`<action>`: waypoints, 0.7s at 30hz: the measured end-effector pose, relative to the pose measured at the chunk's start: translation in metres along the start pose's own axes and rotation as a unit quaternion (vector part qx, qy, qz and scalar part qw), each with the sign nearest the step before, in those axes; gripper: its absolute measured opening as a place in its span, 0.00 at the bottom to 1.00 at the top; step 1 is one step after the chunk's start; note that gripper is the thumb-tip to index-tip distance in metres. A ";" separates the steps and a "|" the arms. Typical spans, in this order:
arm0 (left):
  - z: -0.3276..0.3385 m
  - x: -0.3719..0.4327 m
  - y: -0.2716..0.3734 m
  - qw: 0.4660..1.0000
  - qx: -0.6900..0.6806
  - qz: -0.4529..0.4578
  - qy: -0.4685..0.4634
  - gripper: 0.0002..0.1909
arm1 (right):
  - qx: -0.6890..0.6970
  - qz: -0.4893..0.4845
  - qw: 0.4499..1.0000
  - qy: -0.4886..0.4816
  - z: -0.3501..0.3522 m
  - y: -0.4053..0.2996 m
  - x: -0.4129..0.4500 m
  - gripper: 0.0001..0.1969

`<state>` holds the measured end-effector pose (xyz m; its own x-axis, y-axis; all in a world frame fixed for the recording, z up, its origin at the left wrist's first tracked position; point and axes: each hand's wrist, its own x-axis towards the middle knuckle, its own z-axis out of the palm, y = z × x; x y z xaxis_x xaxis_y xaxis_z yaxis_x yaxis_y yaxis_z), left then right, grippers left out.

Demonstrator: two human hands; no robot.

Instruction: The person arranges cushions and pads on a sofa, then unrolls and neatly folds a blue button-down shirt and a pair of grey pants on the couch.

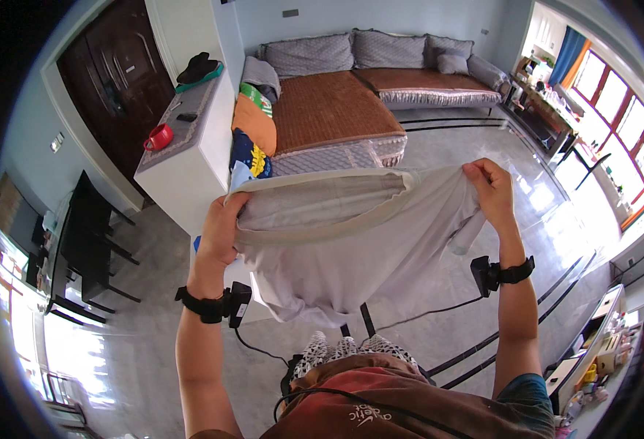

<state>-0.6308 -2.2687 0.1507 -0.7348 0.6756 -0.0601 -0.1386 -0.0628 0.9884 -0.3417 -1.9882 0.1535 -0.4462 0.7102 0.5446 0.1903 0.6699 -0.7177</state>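
Note:
A pale, whitish garment (333, 269) is stretched out in the air in front of me, its wide ribbed opening facing up. My left hand (220, 228) grips the left end of that opening between thumb and fingers. On the other side, my right hand (489, 189) pinches the garment's upper right part. The lower cloth hangs loose in folds above the floor. Each wrist wears a black strap with a small black device. Behind the left end of the garment lie an orange cloth (254, 125) and a dark blue cloth with yellow print (249, 155), on the sofa's edge.
Beyond the garment stands a corner sofa with brown mats (327, 110). A white cabinet (190, 164) at the left bears a red mug (160, 137), a phone and dark shoes. Black chairs (88, 247) stand at the far left. Cables run from the wrist devices.

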 end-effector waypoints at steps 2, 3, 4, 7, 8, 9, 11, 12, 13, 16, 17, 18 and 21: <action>-0.001 -0.008 0.010 1.000 -0.007 0.001 -0.011 0.16 | -0.025 0.010 1.000 0.013 0.000 -0.002 -0.004 0.13; -0.002 -0.011 0.014 1.000 -0.020 0.002 -0.024 0.16 | -0.043 0.001 0.999 0.014 -0.001 -0.003 -0.006 0.15; -0.004 -0.010 0.013 1.000 -0.019 0.001 -0.024 0.16 | -0.062 -0.007 0.998 0.016 -0.001 -0.004 -0.007 0.17; -0.022 -0.006 0.013 0.996 -0.053 -0.037 -0.064 0.16 | -0.063 -0.032 0.997 0.030 -0.001 -0.003 -0.010 0.19; -0.034 -0.003 0.008 0.995 0.044 0.032 -0.086 0.16 | -0.057 -0.032 0.997 0.028 0.001 -0.003 -0.010 0.19; -0.032 -0.002 0.008 0.979 0.134 0.100 -0.114 0.16 | -0.056 -0.022 0.998 0.023 -0.001 -0.002 -0.009 0.19; -0.021 -0.005 0.009 0.994 0.002 0.006 -0.109 0.15 | -0.055 -0.013 0.998 0.017 0.001 0.005 -0.007 0.19; -0.010 -0.007 0.013 0.983 -0.128 -0.085 -0.103 0.15 | -0.044 0.016 0.999 0.008 0.006 0.012 -0.005 0.17; -0.003 -0.005 0.011 0.982 -0.130 -0.084 -0.104 0.15 | -0.036 0.044 0.998 -0.002 0.009 0.015 -0.004 0.15; 0.012 0.000 0.004 0.969 -0.160 -0.113 -0.154 0.15 | -0.191 0.035 0.977 -0.089 0.021 0.005 -0.020 0.09; 0.020 -0.001 0.002 0.969 -0.163 -0.111 -0.151 0.15 | -0.215 -0.083 0.972 -0.051 0.030 0.000 -0.026 0.09; 0.030 -0.004 0.000 0.967 -0.157 -0.123 -0.156 0.15 | -0.234 -0.200 0.951 -0.013 0.042 -0.006 -0.035 0.11; 0.046 -0.005 -0.021 0.961 -0.138 -0.113 -0.212 0.17 | 0.087 -0.047 0.983 -0.155 0.083 -0.042 -0.069 0.13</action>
<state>-0.5942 -2.2371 0.1371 -0.3369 0.9297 -0.1490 -0.4768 -0.0320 0.8784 -0.3912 -2.0835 0.1106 -0.7049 0.5280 0.4736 -0.0060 0.6632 -0.7484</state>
